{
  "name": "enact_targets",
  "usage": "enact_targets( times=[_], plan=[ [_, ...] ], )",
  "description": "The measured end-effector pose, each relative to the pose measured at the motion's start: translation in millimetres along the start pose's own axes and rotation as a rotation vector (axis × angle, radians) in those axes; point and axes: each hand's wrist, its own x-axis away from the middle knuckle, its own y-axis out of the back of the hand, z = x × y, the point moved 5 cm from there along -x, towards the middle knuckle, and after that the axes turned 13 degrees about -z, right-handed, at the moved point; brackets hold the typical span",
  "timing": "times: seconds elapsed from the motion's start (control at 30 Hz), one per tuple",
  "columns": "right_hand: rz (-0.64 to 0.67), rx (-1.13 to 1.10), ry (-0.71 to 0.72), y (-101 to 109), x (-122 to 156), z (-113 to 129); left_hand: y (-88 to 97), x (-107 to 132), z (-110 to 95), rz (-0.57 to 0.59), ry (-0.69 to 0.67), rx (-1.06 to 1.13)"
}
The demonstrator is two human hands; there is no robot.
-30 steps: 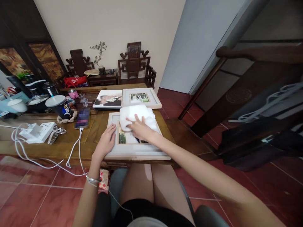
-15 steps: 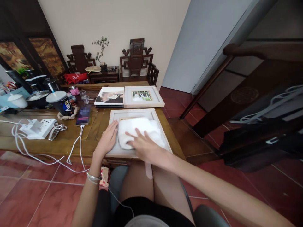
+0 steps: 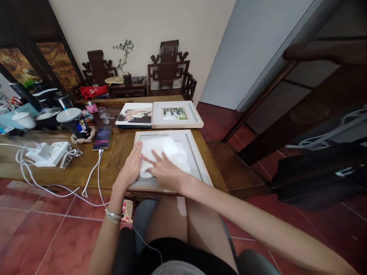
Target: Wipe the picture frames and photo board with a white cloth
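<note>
Pressing down on the white cloth [image 3: 169, 149] with the right hand [image 3: 165, 175], palm flat and fingers spread wide, closing round nothing, only bearing on the fabric. Steadying the big picture frame [image 3: 199, 164] with the left hand [image 3: 131, 169], likewise laid open and flat along the left rim, fingertips just touching the cloth's edge. Keeping that frame flat at the near right corner of the wooden table [image 3: 117, 156], near rim about level with the table's near edge.

Having drawn the cloth back from the frame's far rim, where it was bunched a second ago, toward the near side. Now covering the middle and left of the frame's front, and hiding the photograph that was showing beside the wrist then. Holding the left hand in much the same place on the rim throughout. Judging from this, wiping in strokes from far to near, with one stroke about run out and the right-hand strip of the mount lying bare of cloth.

Leaving untouched, along the far edge, a smaller frame [image 3: 177, 114] and a photo print [image 3: 134, 114] side by side. Further left, a phone [image 3: 102, 137] on its white cable [image 3: 97, 170], a power strip [image 3: 50, 152] and a lidded cup [image 3: 75, 124].
</note>
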Motion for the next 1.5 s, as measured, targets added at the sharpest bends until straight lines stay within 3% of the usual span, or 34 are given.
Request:
enact_targets(
  times=[0.1,0.2,0.3,0.43,0.63,0.73,0.97,1.07,1.33,1.4,1.5],
  plan=[
    [0.036,-0.109,-0.004,8,37,12,-1.7,0,1,0.007,0.001,-0.028],
    [0.039,-0.181,-0.090,24,66,5,-5.7,0,6,0.025,-0.036,-0.097],
    [0.049,-0.154,-0.156,39,79,-6,-8.0,0,9,0.025,-0.088,-0.140],
    [0.038,-0.141,-0.083,36,66,5,-7.7,-2,10,0.006,-0.102,-0.138],
    [-0.109,-0.076,0.069,19,28,34,-5.3,-4,9,-0.012,-0.082,-0.094],
    [-0.072,-0.109,0.034,21,38,27,-4.0,-3,8,0.013,-0.091,-0.092],
    [0.017,-0.157,-0.194,50,98,-14,-4.6,-2,7,-0.009,-0.109,-0.068],
    [0.010,-0.182,-0.193,50,95,-10,-6.1,-2,8,-0.024,-0.125,-0.066],
    [-0.032,-0.204,-0.030,19,42,27,-6.8,-2,6,0.026,-0.111,-0.118],
    [-0.056,-0.213,-0.058,18,51,24,-7.2,-1,7,0.044,-0.125,-0.120],
    [-0.123,-0.175,-0.160,25,86,7,-7.6,0,10,0.042,-0.143,-0.122]
  ],
)
